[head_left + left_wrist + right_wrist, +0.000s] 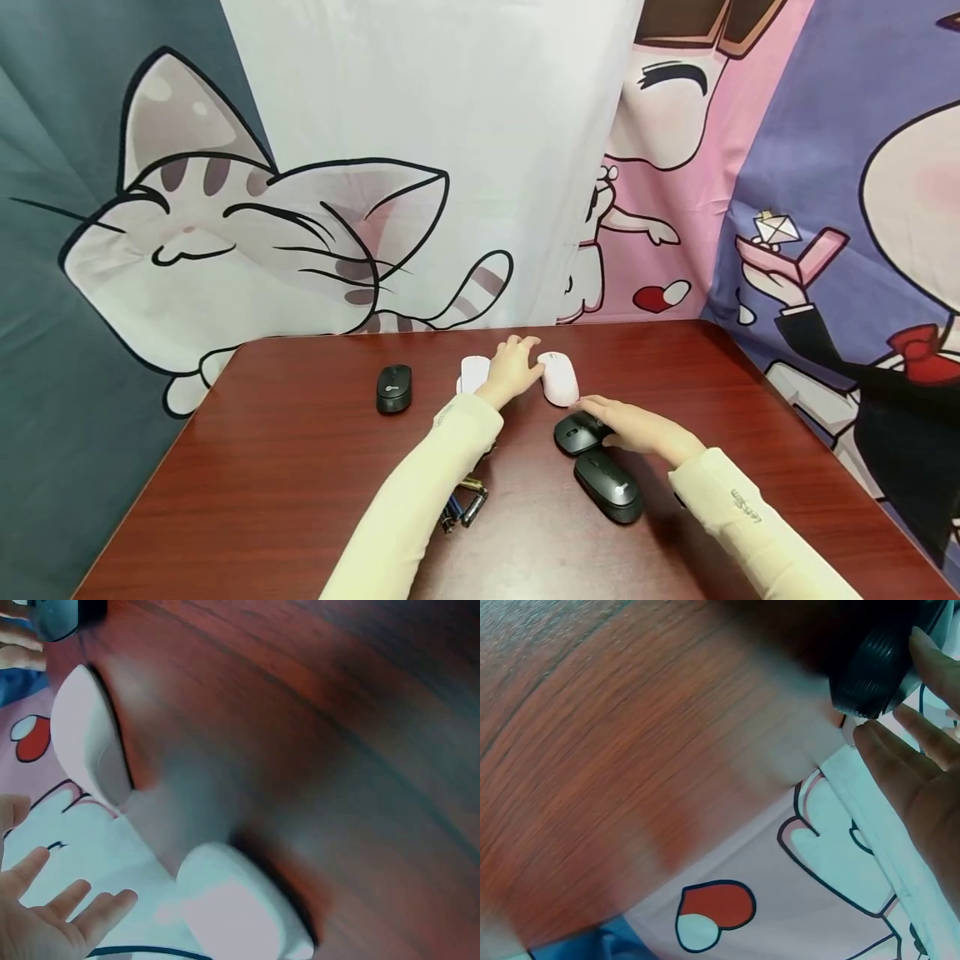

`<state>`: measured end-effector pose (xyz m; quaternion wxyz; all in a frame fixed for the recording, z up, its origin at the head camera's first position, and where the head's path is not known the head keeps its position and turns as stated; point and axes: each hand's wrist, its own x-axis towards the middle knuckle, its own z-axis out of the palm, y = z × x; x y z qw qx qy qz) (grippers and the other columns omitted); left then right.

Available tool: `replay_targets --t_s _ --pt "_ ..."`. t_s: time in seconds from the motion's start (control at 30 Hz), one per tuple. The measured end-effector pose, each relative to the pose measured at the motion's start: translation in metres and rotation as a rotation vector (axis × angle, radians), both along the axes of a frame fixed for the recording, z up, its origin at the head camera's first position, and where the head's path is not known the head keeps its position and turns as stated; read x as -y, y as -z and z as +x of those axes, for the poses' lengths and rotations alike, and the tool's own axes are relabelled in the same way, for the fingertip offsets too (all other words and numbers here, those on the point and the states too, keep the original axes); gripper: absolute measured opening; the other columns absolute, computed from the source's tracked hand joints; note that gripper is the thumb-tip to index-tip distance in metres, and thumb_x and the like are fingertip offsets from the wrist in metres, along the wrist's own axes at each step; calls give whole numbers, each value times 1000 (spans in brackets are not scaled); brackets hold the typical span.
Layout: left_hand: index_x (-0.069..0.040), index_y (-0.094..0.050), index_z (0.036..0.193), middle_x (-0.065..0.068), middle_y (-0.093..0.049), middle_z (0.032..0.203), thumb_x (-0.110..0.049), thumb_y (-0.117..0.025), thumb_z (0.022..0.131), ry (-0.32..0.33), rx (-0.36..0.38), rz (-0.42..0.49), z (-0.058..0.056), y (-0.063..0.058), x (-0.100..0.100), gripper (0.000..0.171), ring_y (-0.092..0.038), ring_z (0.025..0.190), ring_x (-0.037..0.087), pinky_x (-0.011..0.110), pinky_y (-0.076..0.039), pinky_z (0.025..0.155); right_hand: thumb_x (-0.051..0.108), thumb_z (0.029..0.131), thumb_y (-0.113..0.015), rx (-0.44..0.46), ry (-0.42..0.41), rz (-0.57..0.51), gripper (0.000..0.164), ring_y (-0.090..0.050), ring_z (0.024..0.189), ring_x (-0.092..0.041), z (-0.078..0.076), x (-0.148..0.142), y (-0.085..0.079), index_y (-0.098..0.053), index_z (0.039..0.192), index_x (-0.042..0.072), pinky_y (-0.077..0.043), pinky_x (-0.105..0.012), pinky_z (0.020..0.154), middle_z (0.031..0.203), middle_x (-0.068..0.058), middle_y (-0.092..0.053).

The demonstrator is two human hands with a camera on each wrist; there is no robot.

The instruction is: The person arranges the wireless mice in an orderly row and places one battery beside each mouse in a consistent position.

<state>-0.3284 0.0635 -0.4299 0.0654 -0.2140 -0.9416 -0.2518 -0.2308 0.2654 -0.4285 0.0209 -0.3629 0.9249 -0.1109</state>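
My left hand point(512, 372) reaches over the table's far side, between a white mouse point(474, 373) and a pale pink-white mouse point(558, 379). In the left wrist view its fingers point(71, 900) are spread and hold nothing, with both pale mice beside them. My right hand point(637, 427) is at a black mouse point(579, 433), thumb on one side and fingers at the other. The right wrist view has this mouse's dark ridged body point(874, 671) between the thumb and fingers. A second black mouse point(609, 486) lies right in front of it, nearer me.
Another small black mouse point(393, 388) sits toward the left of the reddish-brown table point(300, 467). Several batteries point(474, 506) lie near the middle, partly hidden by my left sleeve point(420, 492). A cartoon-printed cloth point(450, 100) hangs behind the table's far edge.
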Motion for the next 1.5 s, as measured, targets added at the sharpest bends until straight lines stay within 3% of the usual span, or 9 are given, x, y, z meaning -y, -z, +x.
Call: replay_targets --t_s 0.2,0.47,0.63,0.73,0.93,1.1,1.3,1.5 --pt "-17 -51 121 10 -51 116 -28 -57 82 49 -35 64 4 -10 22 41 -49 105 30 40 -45 79 -6 62 -71 -65 -78 58 53 -54 102 -26 -3 3 0 -53 111 5 -44 -40 85 114 -11 -54" --pt "-20 -52 120 7 -51 116 -29 -59 81 18 -68 53 8 -3 60 40 -48 107 27 44 -46 76 -3 66 -69 -33 -73 46 52 -52 104 -24 -2 1 3 -52 115 7 -43 -39 88 115 -8 -53" --pt "-20 -54 118 6 -52 116 -28 -59 81 39 -87 34 15 -1 69 39 -47 109 27 45 -45 76 -4 65 -70 -22 -84 0 54 -52 104 -22 -3 -3 1 -52 115 6 -43 -39 87 113 -7 -54" --pt "-19 -55 117 5 -53 114 -28 -59 81 105 -127 5 24 -3 62 37 -49 107 25 41 -46 77 -7 64 -69 3 -72 -21 54 -52 103 -22 -6 -6 -2 -52 114 5 -43 -39 87 111 -8 -55" --pt "-20 -56 114 2 -56 108 -29 -59 79 265 -194 -75 49 -8 24 36 -53 99 21 33 -45 77 -9 66 -67 45 -28 -16 51 -53 98 -24 -7 -24 -6 -51 113 0 -44 -39 83 108 -12 -56" --pt "-23 -56 114 -2 -57 106 -32 -60 79 339 -185 -159 67 -7 -1 36 -55 95 16 30 -47 72 -6 70 -65 29 14 -14 44 -54 93 -28 -7 -41 -4 -50 111 -7 -44 -41 80 105 -17 -56" --pt "-23 -56 113 -3 -58 103 -32 -62 78 376 -127 -221 73 -1 -23 36 -57 94 12 23 -46 75 1 75 -63 -4 121 13 30 -58 84 -23 -7 -52 0 -56 104 -4 -47 -40 75 94 -12 -62" --pt "-24 -54 118 -2 -58 103 -38 -64 76 390 -70 -309 72 5 -47 45 -58 89 11 21 -46 69 4 76 -63 -58 183 32 21 -59 79 -17 -8 -59 3 -61 97 2 -48 -37 72 88 -4 -63"
